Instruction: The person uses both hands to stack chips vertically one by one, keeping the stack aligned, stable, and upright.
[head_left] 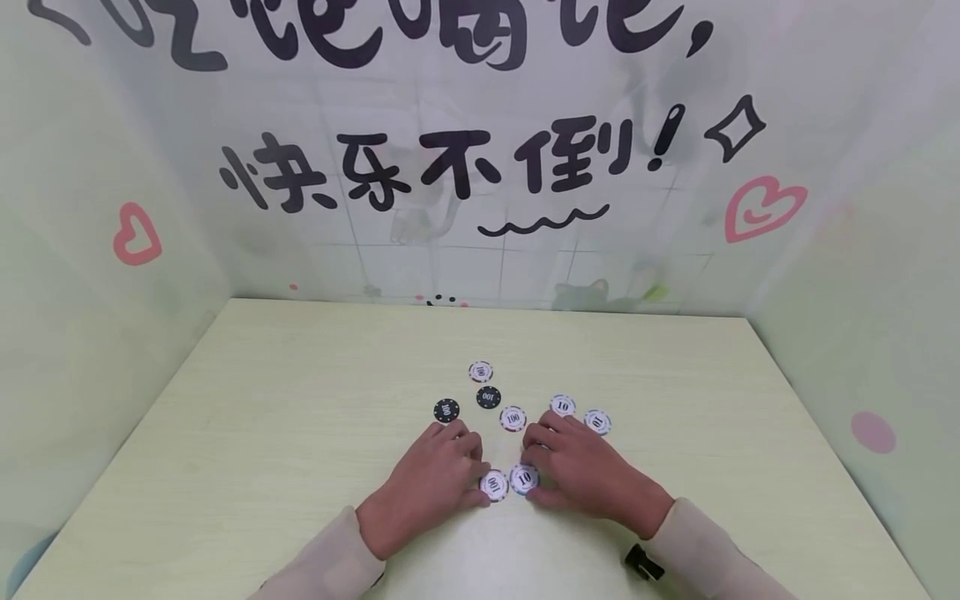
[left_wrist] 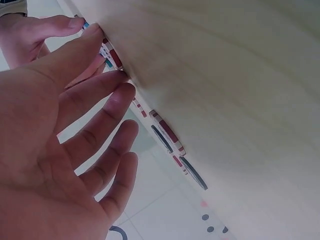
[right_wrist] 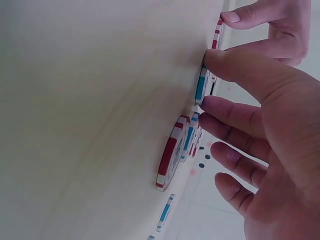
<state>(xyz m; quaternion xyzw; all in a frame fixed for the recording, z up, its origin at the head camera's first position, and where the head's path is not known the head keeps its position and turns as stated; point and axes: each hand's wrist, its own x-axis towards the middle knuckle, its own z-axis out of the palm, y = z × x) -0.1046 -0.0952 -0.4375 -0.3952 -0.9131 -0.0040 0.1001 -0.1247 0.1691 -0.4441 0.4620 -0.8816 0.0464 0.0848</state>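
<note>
Side by side on the table lie two white poker chips. My left hand (head_left: 431,475) pinches the rim of the one marked 100 (head_left: 493,485) between thumb and index finger, and its red-banded edge shows in the left wrist view. Likewise, my right hand (head_left: 588,471) pinches the chip marked 10 (head_left: 524,479), which has a blue-banded edge in the right wrist view. A red-banded chip (right_wrist: 170,155) lies by the right hand, hidden under it in the head view. Another red-banded chip (left_wrist: 167,132) is near the left fingers, likewise covered from above.
Beyond the hands lie two black 100 chips (head_left: 446,410), two white 100 chips (head_left: 513,418) and two white 10 chips (head_left: 597,422), spread flat on the pale wooden table (head_left: 225,433). A small black object (head_left: 643,563) sits beside the right sleeve. Printed fabric walls (head_left: 450,267) enclose the table.
</note>
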